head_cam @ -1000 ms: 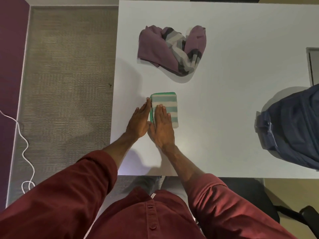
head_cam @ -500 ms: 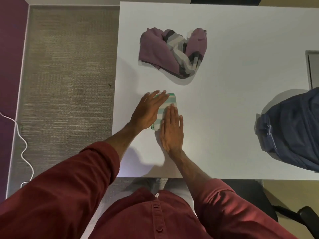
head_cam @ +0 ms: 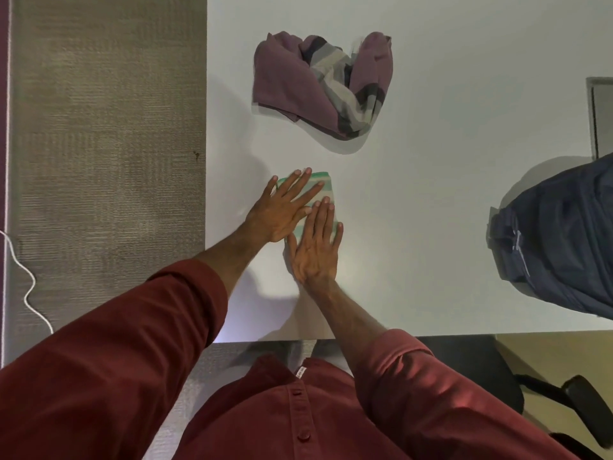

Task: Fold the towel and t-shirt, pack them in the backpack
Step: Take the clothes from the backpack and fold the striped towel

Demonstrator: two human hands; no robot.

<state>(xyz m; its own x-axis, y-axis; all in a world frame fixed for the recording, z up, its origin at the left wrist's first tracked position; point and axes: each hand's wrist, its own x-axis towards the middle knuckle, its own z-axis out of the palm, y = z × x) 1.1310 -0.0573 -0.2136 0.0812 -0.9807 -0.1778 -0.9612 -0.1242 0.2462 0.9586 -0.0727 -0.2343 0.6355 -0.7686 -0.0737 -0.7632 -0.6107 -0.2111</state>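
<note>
A small folded towel (head_cam: 324, 187) with green and white stripes lies on the white table (head_cam: 431, 200) near its left edge. My left hand (head_cam: 282, 210) lies flat across the towel's upper half, fingers straight and spread. My right hand (head_cam: 316, 247) presses flat on its lower half, fingers straight. Most of the towel is hidden under both hands. A crumpled purple t-shirt (head_cam: 318, 84) with grey and dark stripes lies further back on the table. The dark blue backpack (head_cam: 560, 237) lies at the table's right edge, partly cut off by the frame.
Grey carpet (head_cam: 106, 161) runs along the table's left side, with a white cable (head_cam: 23, 273) at the far left. A black office chair (head_cam: 497, 386) stands by the table's near right corner. A grey flat object (head_cam: 602, 117) sits at the right edge.
My left hand moved from beside the towel's left edge onto its top. My right hand slid a little right and stays pressed on the towel. The towel itself has not shifted.
</note>
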